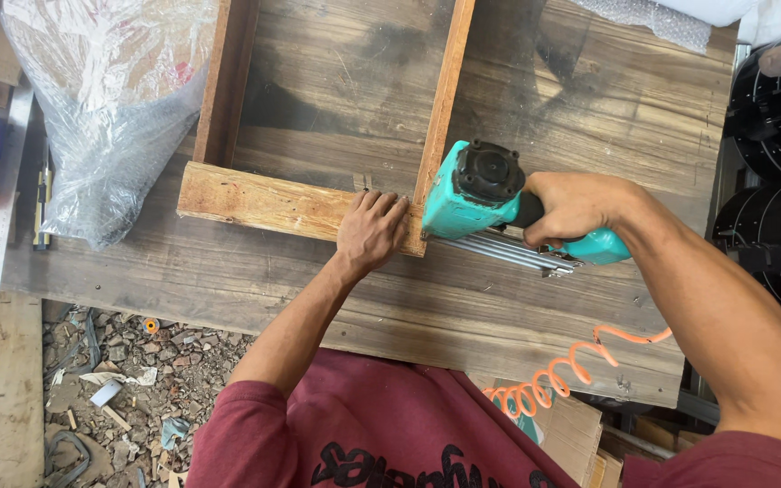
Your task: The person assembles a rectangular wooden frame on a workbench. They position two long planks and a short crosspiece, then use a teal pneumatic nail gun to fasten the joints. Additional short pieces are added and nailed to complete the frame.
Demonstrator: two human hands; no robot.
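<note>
Now: left hand (371,230) flat on wooden frame (268,201) | right hand (569,208) gripping nail gun (481,192)

Wooden frame (273,201): raw light timber, rough-sawn and matt, on a counter (535,298) of dark weathered planks with open grain and sooty stains. Nail gun (490,194): glossy teal plastic body, matt black cap, ribbed bare-metal magazine underneath, fed by a smooth orange coiled hose (553,380) in plastic. Clear plastic bag (106,99) is crinkled and shiny, metal ruler (4,194) is dull brushed steel, maroon sleeve (255,425) is soft matt cloth.
</note>
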